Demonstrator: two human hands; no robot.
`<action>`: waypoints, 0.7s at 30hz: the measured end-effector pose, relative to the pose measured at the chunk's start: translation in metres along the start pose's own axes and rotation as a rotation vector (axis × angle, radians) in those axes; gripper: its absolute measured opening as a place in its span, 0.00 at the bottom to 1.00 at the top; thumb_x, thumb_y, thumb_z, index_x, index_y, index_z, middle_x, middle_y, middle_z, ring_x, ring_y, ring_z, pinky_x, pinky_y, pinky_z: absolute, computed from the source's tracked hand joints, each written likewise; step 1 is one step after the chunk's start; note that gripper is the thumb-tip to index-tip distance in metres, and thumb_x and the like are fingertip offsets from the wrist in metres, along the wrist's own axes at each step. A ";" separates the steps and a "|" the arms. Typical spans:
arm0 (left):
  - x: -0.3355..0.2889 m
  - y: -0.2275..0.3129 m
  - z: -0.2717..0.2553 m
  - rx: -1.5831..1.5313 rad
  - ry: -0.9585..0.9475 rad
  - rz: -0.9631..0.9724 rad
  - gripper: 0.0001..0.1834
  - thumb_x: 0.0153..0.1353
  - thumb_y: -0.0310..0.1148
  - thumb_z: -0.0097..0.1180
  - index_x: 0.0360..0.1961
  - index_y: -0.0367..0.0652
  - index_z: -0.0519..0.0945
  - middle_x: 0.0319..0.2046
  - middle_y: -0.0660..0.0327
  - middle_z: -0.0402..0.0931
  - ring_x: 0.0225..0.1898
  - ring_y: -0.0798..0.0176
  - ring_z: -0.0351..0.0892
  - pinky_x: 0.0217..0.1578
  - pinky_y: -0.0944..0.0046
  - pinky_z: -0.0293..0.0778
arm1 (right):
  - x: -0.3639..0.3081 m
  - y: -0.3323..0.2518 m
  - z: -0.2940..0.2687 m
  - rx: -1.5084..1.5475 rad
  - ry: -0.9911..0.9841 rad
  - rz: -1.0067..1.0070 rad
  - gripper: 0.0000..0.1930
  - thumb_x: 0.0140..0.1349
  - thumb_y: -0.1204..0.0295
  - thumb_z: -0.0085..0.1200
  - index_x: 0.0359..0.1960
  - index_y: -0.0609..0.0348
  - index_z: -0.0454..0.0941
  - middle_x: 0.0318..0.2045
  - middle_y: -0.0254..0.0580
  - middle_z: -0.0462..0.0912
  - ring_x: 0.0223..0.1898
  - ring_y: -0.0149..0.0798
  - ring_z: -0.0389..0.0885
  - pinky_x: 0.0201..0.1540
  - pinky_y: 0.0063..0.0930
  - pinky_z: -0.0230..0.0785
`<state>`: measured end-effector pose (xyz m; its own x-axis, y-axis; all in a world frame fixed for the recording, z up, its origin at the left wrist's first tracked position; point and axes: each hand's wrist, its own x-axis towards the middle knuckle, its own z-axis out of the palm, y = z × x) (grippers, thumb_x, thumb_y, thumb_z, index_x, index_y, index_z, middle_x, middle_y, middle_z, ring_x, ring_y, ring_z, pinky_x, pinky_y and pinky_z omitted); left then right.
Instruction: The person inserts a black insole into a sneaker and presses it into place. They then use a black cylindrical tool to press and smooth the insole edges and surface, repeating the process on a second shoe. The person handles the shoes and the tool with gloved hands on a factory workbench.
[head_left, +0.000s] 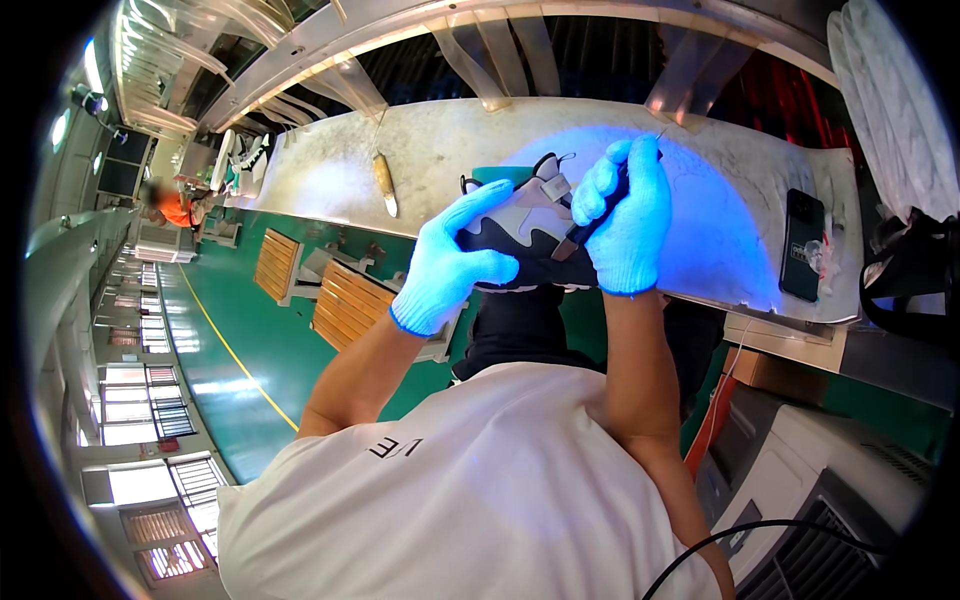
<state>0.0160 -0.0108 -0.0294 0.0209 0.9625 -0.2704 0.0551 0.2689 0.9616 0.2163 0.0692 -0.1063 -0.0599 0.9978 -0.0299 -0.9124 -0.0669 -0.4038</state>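
Observation:
A grey and black sports shoe (515, 222) is held up at the near edge of the workbench, lying sideways in blue-white light. Around its left end my left hand (440, 265), in a knitted glove, is closed, thumb on the near side and fingers over the top. My right hand (632, 222), gloved too, is at the shoe's right end, its fingers curled round a slim tool (660, 134) whose thin tip sticks up above the fist. Most of that tool is hidden by the glove. Something teal shows behind the shoe's opening.
On the pale workbench (330, 205) lie a wooden-handled knife (383, 182) and, at the right, a dark phone (801, 245). More shoes (240, 162) stand at the far left. Clear strips (485, 60) hang behind. Slatted wooden tops (345, 308) are left of me; a person in orange (176, 209) is farther off.

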 end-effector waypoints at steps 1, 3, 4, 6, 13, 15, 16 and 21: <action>-0.001 -0.002 -0.002 0.003 0.010 -0.002 0.48 0.46 0.16 0.74 0.75 0.34 0.80 0.72 0.52 0.78 0.71 0.54 0.80 0.72 0.54 0.79 | -0.001 0.001 0.003 -0.041 0.022 -0.011 0.18 0.88 0.53 0.52 0.39 0.48 0.78 0.24 0.32 0.79 0.19 0.32 0.76 0.21 0.31 0.70; 0.001 -0.007 -0.004 0.029 0.011 0.020 0.52 0.45 0.15 0.73 0.79 0.36 0.76 0.73 0.52 0.76 0.73 0.53 0.78 0.74 0.53 0.76 | -0.004 -0.002 0.011 -0.065 0.052 -0.011 0.17 0.88 0.54 0.53 0.39 0.49 0.78 0.24 0.32 0.80 0.19 0.32 0.76 0.21 0.30 0.70; 0.002 -0.009 -0.005 0.042 0.010 0.030 0.54 0.45 0.15 0.73 0.80 0.36 0.75 0.74 0.52 0.76 0.73 0.53 0.77 0.75 0.53 0.75 | -0.005 -0.002 0.014 -0.078 0.069 -0.012 0.17 0.88 0.55 0.53 0.39 0.49 0.78 0.24 0.32 0.80 0.19 0.31 0.76 0.21 0.29 0.70; 0.003 -0.006 -0.006 0.142 -0.030 0.096 0.59 0.46 0.16 0.75 0.85 0.38 0.68 0.76 0.52 0.74 0.75 0.52 0.76 0.77 0.53 0.73 | -0.008 0.002 0.018 -0.148 0.066 -0.036 0.17 0.88 0.55 0.53 0.38 0.50 0.78 0.23 0.32 0.79 0.18 0.31 0.76 0.21 0.30 0.70; 0.012 -0.004 -0.005 0.392 -0.044 0.098 0.71 0.44 0.15 0.81 0.90 0.43 0.55 0.79 0.52 0.70 0.78 0.52 0.71 0.79 0.52 0.70 | -0.020 0.007 0.015 -0.194 0.105 -0.134 0.20 0.88 0.52 0.49 0.38 0.50 0.76 0.22 0.31 0.76 0.18 0.31 0.72 0.20 0.30 0.65; 0.018 -0.009 -0.010 0.402 -0.047 0.111 0.71 0.45 0.16 0.82 0.90 0.44 0.55 0.79 0.51 0.70 0.78 0.51 0.72 0.78 0.51 0.72 | -0.015 -0.006 0.000 0.070 0.243 -0.125 0.22 0.88 0.48 0.48 0.38 0.48 0.77 0.23 0.29 0.75 0.18 0.31 0.70 0.21 0.30 0.63; 0.017 -0.014 -0.011 0.410 -0.052 0.101 0.71 0.45 0.17 0.82 0.90 0.44 0.55 0.79 0.51 0.70 0.77 0.51 0.73 0.77 0.51 0.73 | -0.011 -0.013 -0.011 0.104 0.189 -0.043 0.21 0.88 0.48 0.48 0.39 0.47 0.78 0.23 0.29 0.74 0.19 0.32 0.70 0.21 0.30 0.63; 0.015 -0.019 0.000 0.805 0.086 0.195 0.77 0.39 0.30 0.90 0.90 0.45 0.55 0.74 0.48 0.75 0.73 0.48 0.78 0.72 0.50 0.80 | -0.019 -0.013 -0.004 0.035 0.122 0.052 0.18 0.87 0.53 0.52 0.40 0.51 0.78 0.23 0.31 0.75 0.18 0.34 0.70 0.20 0.31 0.63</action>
<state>0.0156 -0.0018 -0.0514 0.0294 0.9974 -0.0664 0.7558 0.0213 0.6545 0.2314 0.0515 -0.1044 -0.0592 0.9850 -0.1618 -0.9229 -0.1158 -0.3672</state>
